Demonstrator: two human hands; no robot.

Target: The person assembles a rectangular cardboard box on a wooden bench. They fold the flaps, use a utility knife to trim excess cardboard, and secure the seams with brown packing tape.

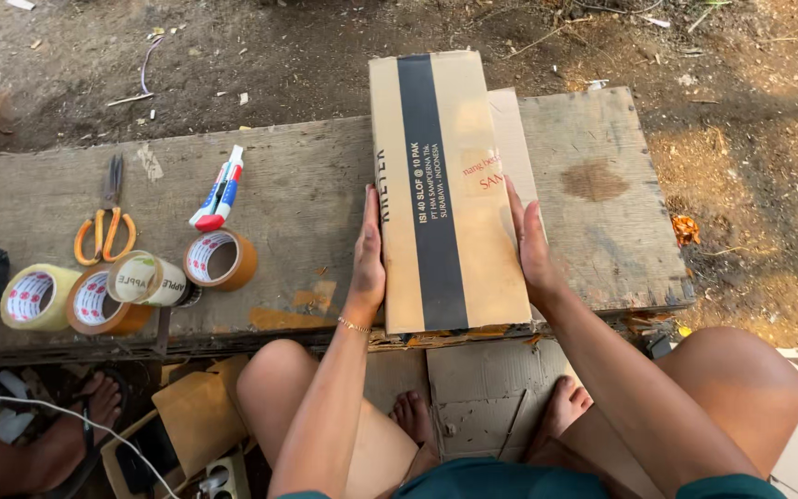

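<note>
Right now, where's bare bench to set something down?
Free: the planks between the box cutter and the cardboard box, and the stretch right of the box around the dark stain. Crowded: the left end, with scissors and tape rolls. Left hand and right hand flank the box.

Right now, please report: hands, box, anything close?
Left hand and right hand flat against cardboard box sides. Box lies on wooden board. Tape rolls apart, left.

Both arms are stretched forward from the near edge, forearms angled in toward each other. The left hand (367, 248) is held flat, fingers straight and pointed far, palm turned right. The right hand (530, 238) mirrors it, palm turned left. A thin bracelet is worn on the left wrist.
</note>
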